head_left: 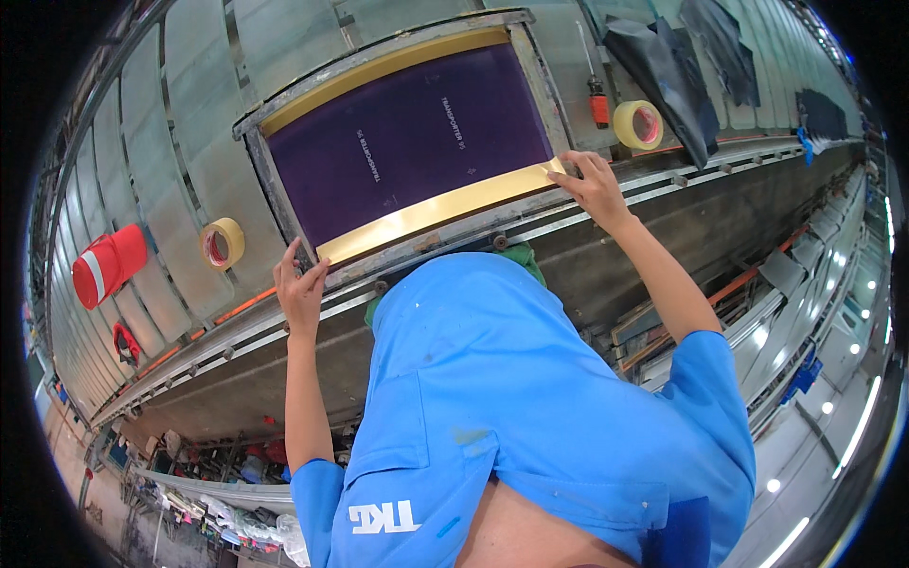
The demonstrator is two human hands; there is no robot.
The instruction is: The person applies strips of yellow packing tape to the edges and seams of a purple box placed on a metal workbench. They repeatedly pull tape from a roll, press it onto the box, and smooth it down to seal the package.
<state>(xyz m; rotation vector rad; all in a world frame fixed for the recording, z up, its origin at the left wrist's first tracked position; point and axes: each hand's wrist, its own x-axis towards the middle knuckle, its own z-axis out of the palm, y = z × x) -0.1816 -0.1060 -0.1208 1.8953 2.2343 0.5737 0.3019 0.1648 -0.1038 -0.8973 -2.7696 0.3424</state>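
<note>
A metal-framed screen (254,180) with a dark purple sheet (407,133) and faint white print lies before me. Yellow tape lines its far inner edge, and a shiny yellow strip of tape (436,204) runs along the near edge. My left hand (301,289) pinches the strip's left end at the near left corner, its other fingers bent by the frame. My right hand (589,189) has thumb and finger on the strip's right end at the near right corner, its other fingers curled.
On the slatted worktop (189,293) are tape rolls (222,241) (636,124), a red container (111,265), a red-handled tool (597,104) and dark sheets (663,71) at right. A metal rail (682,176) runs along the near edge, with racks (795,284) at lower right.
</note>
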